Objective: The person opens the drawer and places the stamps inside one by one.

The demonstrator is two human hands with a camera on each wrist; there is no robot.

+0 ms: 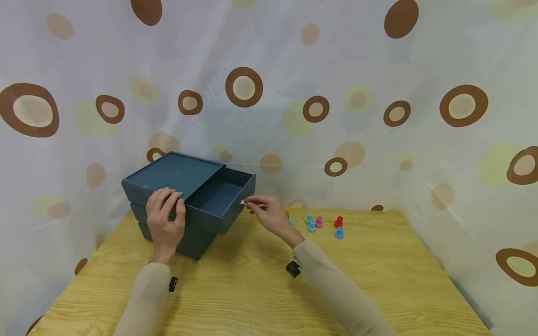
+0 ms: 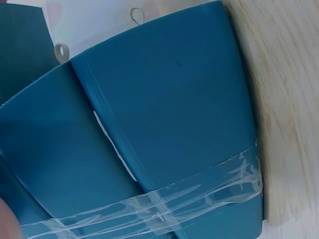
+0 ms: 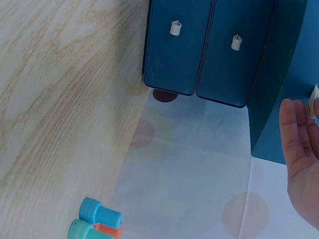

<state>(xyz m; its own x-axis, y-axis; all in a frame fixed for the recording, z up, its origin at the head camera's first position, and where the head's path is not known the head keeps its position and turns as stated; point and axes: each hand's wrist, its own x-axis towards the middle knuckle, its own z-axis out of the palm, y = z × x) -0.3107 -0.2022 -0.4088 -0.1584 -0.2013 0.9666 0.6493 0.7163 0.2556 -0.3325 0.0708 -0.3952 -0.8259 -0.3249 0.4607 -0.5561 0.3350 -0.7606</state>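
A dark blue drawer cabinet [image 1: 176,170] of stacked units stands on the table at the left, its top drawer [image 1: 216,193] pulled well out and bare inside. My left hand [image 1: 165,224] rests against the cabinet's near side, fingers over the top edge. Only a bit of a finger [image 2: 7,221] shows in the left wrist view. With thumb and fingertips, my right hand [image 1: 271,214] pinches the small white pull tab [image 1: 243,202] on the top drawer's front. In the right wrist view, similar pull tabs [image 3: 175,28] show on the two lower drawers, which sit closed.
Several small coloured cone-shaped pieces stand on the wooden table [image 1: 260,289] to the right, among them a red piece [image 1: 338,221] and a blue piece [image 1: 339,233]. Clear tape [image 2: 199,189] runs across the stacked units. A patterned curtain [image 1: 277,56] hangs behind.
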